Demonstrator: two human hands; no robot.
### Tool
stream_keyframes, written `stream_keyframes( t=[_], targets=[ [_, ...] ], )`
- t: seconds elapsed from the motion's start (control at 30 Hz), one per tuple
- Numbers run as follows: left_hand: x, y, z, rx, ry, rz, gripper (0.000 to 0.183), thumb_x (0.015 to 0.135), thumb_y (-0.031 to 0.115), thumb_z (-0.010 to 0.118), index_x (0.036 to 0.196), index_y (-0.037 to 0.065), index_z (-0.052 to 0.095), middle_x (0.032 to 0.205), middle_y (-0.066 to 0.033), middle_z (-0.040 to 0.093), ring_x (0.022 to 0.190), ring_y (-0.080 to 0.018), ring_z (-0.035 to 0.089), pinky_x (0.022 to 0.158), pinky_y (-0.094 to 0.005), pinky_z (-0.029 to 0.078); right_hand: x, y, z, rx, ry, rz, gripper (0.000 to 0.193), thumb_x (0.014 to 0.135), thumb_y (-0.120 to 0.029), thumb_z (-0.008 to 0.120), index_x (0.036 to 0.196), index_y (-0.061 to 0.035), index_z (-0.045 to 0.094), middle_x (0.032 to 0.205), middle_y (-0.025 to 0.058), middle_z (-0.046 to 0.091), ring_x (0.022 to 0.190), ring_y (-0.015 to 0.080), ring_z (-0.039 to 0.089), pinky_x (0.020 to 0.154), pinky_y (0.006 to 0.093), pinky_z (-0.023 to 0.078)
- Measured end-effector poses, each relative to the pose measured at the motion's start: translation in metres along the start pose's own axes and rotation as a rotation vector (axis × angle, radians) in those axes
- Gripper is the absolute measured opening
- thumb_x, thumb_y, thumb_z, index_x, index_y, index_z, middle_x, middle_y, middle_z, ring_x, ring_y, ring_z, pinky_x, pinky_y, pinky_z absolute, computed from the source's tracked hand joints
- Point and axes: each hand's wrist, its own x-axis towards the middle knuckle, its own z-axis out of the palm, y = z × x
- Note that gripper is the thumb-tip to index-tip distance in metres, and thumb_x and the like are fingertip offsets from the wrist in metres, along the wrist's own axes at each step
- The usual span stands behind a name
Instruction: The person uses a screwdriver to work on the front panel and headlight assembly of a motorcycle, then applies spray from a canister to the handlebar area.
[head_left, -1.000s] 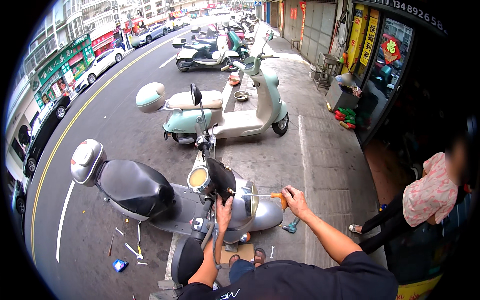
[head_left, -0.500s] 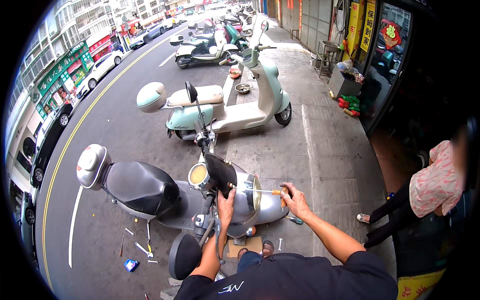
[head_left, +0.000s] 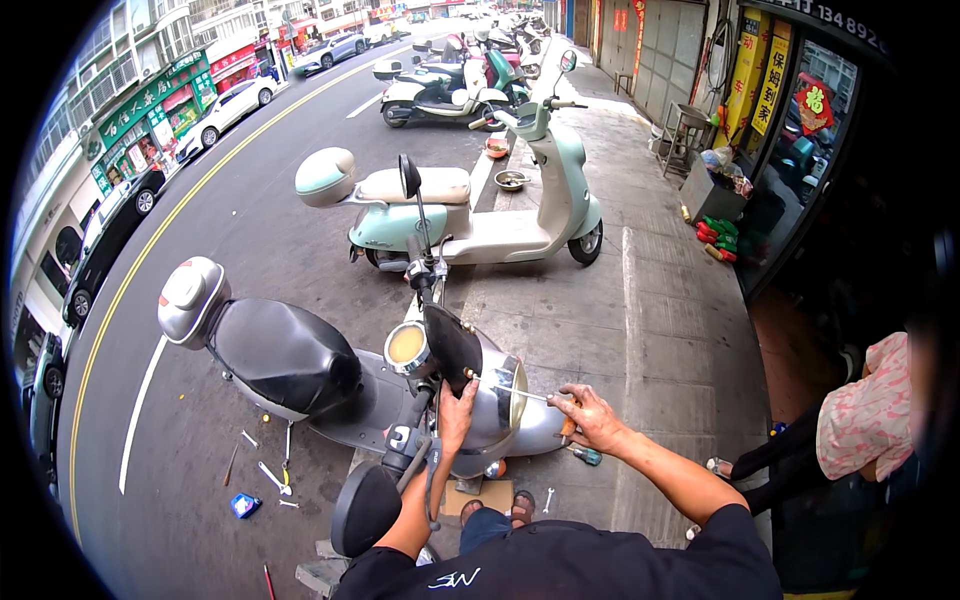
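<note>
Gripping screwdriver (head_left: 568,428) in right hand (head_left: 590,417)

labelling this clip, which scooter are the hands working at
The silver-grey scooter with the black seat: the left hand and the screwdriver in the right hand are at its front. The mint-and-cream scooter stands untouched beyond.

Mint scooter (head_left: 497,234), seemingly metal bowl (head_left: 512,188)

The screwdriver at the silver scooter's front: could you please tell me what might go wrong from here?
The screwdriver might slip and jab the left hand, which is close to its tip. It might also scratch the silver scooter, whose shiny front lies under the shaft.
</note>
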Motion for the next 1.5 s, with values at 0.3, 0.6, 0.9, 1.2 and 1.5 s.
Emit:
stream_keyframes(
  t=[0.3, 0.6, 0.9, 1.2, 1.5],
  targets=[
    [-0.002, 0.006, 0.003, 0.016, 0.024, 0.122, 0.036, 0.09, 0.024, 0.058, 0.114, -0.003, 0.054, 0.108, -0.0246, 0.059, 0.1, -0.0409, 0.055, 0.088, -0.0414, 0.042, 0.032, 0.003, -0.013, -0.197, 0.129, -0.091, 0.036, 0.069, -0.019, 0.07, 0.102, -0.0068, 0.062, 0.077, 0.0075, 0.058, 0.071, 0.0256, 0.058, 0.063, 0.0368, 0.05],
    [-0.007, -0.004, 0.005, 0.037, 0.061, 0.089, 0.046, 0.089, 0.029, 0.059, 0.119, -0.005, 0.05, 0.109, -0.0273, 0.059, 0.1, -0.0438, 0.056, 0.087, -0.0434, 0.043, 0.017, -0.001, 0.018, 0.307, 0.111, 0.377, 0.027, 0.081, -0.022, 0.064, 0.096, -0.0001, 0.066, 0.086, 0.0169, 0.068, 0.076, 0.0297, 0.068, 0.071, 0.0346, 0.054],
    [-0.003, 0.007, 0.007, -0.025, 0.014, -0.011, 0.041, 0.088, 0.024, 0.062, 0.117, -0.003, 0.053, 0.108, -0.0199, 0.062, 0.1, -0.0336, 0.059, 0.089, -0.0373, 0.043, 0.016, 0.0, 0.012, 0.338, 0.051, 0.476, 0.031, 0.082, -0.024, 0.064, 0.106, -0.0041, 0.063, 0.092, 0.0168, 0.067, 0.087, 0.0307, 0.066, 0.078, 0.0368, 0.051],
    [-0.002, 0.008, 0.005, -0.055, 0.021, -0.076, 0.038, 0.084, 0.023, 0.068, 0.109, -0.003, 0.056, 0.097, -0.014, 0.064, 0.088, -0.0252, 0.059, 0.083, -0.035, 0.044, 0.007, 0.003, 0.024, 0.189, 0.197, 0.129, 0.03, 0.083, -0.011, 0.06, 0.113, -0.008, 0.059, 0.098, 0.0136, 0.065, 0.091, 0.032, 0.063, 0.08, 0.0395, 0.051],
    [0.0, -0.004, 0.006, 0.005, 0.043, 0.0, 0.048, 0.084, 0.028, 0.069, 0.112, -0.008, 0.054, 0.104, -0.0207, 0.062, 0.093, -0.0331, 0.058, 0.086, -0.0391, 0.042, 0.01, 0.018, 0.026, 0.124, 0.153, 0.03, 0.034, 0.081, -0.017, 0.066, 0.113, -0.0073, 0.057, 0.096, 0.0106, 0.063, 0.089, 0.0297, 0.061, 0.078, 0.0396, 0.05]
  ],
)
